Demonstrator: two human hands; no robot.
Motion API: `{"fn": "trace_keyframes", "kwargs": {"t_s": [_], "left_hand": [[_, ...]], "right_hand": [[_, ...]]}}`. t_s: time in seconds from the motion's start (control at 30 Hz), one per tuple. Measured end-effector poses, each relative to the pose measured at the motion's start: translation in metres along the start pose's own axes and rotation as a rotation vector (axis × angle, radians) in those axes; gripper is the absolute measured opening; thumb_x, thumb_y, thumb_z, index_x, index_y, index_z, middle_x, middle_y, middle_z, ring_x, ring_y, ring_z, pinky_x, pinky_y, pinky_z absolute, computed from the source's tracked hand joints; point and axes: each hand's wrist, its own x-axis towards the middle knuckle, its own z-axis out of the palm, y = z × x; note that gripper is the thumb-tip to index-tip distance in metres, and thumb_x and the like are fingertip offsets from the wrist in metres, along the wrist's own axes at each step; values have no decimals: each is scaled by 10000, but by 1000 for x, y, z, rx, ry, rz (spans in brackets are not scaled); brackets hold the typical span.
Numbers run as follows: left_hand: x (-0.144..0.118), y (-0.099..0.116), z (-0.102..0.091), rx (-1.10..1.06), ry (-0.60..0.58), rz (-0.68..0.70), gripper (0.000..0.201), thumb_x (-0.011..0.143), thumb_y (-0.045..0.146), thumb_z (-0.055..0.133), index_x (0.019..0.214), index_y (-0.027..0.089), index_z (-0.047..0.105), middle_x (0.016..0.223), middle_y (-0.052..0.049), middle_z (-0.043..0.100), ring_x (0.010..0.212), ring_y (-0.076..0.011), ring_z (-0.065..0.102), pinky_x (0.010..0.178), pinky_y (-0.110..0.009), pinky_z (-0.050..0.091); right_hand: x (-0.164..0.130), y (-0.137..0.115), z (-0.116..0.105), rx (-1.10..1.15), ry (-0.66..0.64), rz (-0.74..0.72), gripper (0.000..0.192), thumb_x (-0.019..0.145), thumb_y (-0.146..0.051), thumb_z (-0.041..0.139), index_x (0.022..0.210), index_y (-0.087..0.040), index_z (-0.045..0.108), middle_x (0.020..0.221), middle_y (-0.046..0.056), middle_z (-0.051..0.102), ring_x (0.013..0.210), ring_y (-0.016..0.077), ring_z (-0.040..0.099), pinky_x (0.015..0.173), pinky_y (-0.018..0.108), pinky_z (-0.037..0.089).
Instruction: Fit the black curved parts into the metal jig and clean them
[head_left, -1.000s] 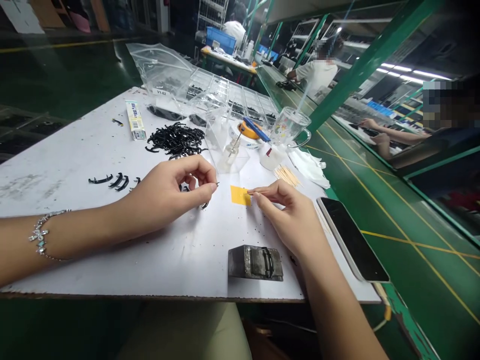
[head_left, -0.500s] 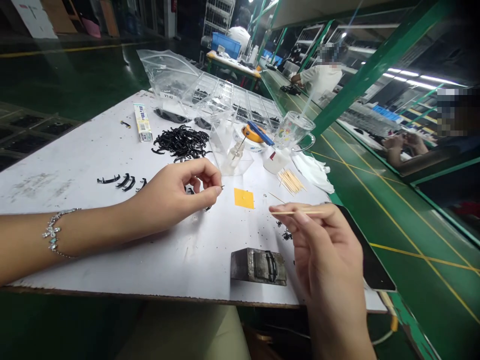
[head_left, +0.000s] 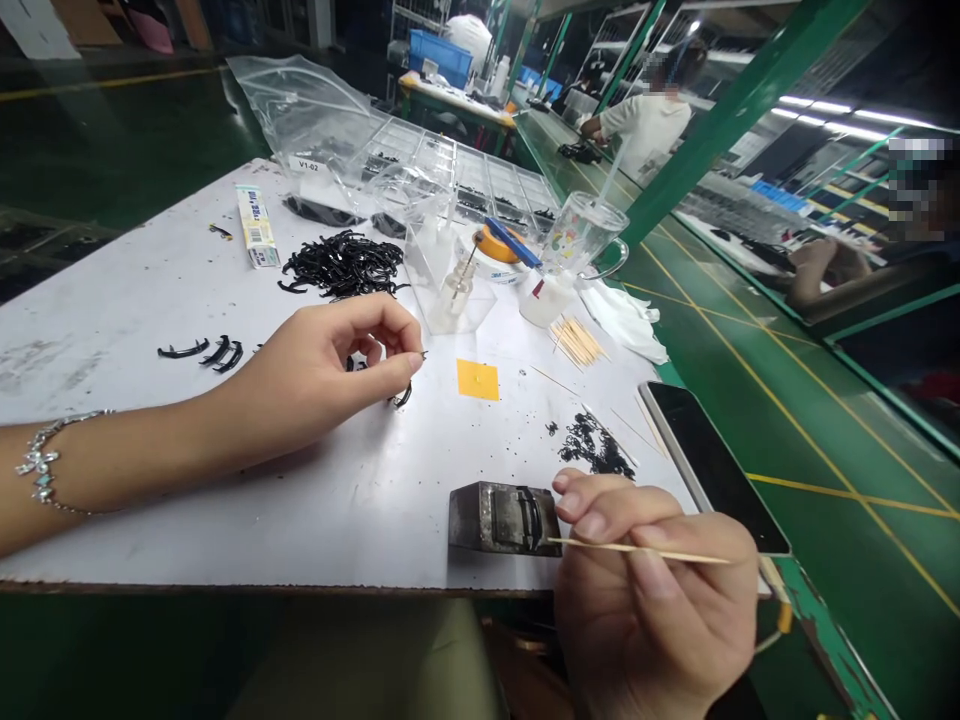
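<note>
My right hand (head_left: 652, 590) pinches a wooden toothpick (head_left: 675, 552). The toothpick's tip is at the right side of a grey metal block (head_left: 466, 515), close to a curved black plastic part (head_left: 531, 517) lying on the block's top; I cannot tell if they touch. My left hand (head_left: 337, 370) is closed in a pinch above the table, and a tiny dark tip sticks out past its thumb. What that is stays too small to name. Just beyond these fingertips lies an orange square (head_left: 478, 380) with a small drop-like spot on it.
A heap of black curved parts (head_left: 345, 265) lies behind my left hand. Small black bits (head_left: 596, 445) and a phone (head_left: 712, 465) lie at right. Farther back are toothpicks (head_left: 577, 342), a small bottle (head_left: 454, 295), a glass mug (head_left: 585, 235) and a compartment tray (head_left: 487, 190). Other people sit beyond.
My right hand has come down and nearer, bringing the toothpick's tip to the metal block and uncovering the black bits and phone. The left hand keeps its pinch; the view has shifted slightly.
</note>
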Motion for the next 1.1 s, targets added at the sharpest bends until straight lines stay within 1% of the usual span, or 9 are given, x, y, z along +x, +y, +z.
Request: {"fn": "trace_keyframes", "kwargs": {"t_s": [0.13,0.3,0.5,0.7,0.83,0.97,1.1], "left_hand": [[0,0,-1,7,4,-4,98,875,309,653,862,213,642,808,31,642,722,-122,590,653,-239,459],[-1,2,0,28,-9,-27,90,915,285,612,889,201,632,843,34,641,757,-109,582,689,-234,456],[-3,1,-1,66,10,11,56,926,262,624,889,223,640,833,72,631,752,-61,557,672,-158,437],[-2,-3,-1,75,33,28,43,916,272,645,886,242,652,829,85,642,745,-45,567,657,-114,441],[0,-5,0,76,42,50,46,911,276,647,881,243,658,825,80,645,737,-49,568,653,-117,445],[-1,-4,0,73,48,55,68,898,292,650,875,228,655,821,62,647,734,-69,574,641,-147,450],[-1,2,-1,63,22,6,86,912,277,623,872,203,640,834,43,636,763,-85,560,672,-178,448]], "right_hand": [[-1,-1,-2,-7,-30,-10,105,915,-82,609,940,-171,660,805,-14,718,784,137,669,860,347,570],[-3,-1,-2,-3,-38,10,154,913,-44,570,957,-172,644,821,-10,713,799,141,667,850,357,568],[-4,0,0,-17,-24,-15,208,883,5,539,960,-163,636,826,-3,715,795,143,674,827,364,578],[-5,-1,-3,-11,-34,-21,235,884,20,518,972,-166,631,830,3,714,813,147,679,811,374,588],[-5,0,-2,-16,-39,-28,244,883,26,508,979,-162,630,834,12,715,810,155,679,795,388,590],[-5,1,-2,-39,-42,-50,255,875,28,506,984,-165,632,832,11,713,803,158,678,789,392,594],[-6,1,-2,-76,-24,-44,242,880,3,521,975,-186,637,814,7,707,787,160,674,775,397,597]]}}
